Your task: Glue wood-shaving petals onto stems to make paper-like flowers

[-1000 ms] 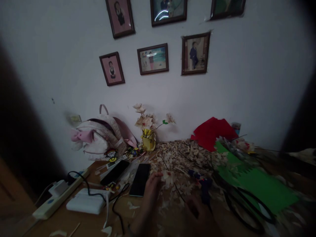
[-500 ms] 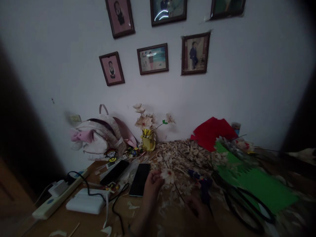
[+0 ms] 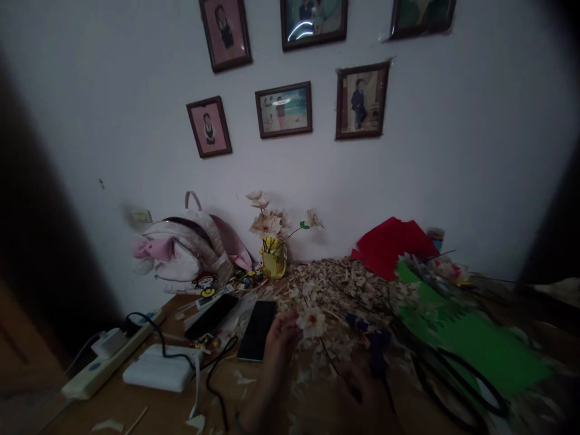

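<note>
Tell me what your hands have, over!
Left hand holding white flower, red center. Right hand near its dark wire stem. Black phone beside left hand, pale shavings around.

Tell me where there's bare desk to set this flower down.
Bare wooden desk shows in front of the white pouch and between that pouch and the left hand, though a black cable crosses that strip. Right of that hand it is crowded: wood shavings, a green foam sheet and black-handled scissors cover the desk.
</note>
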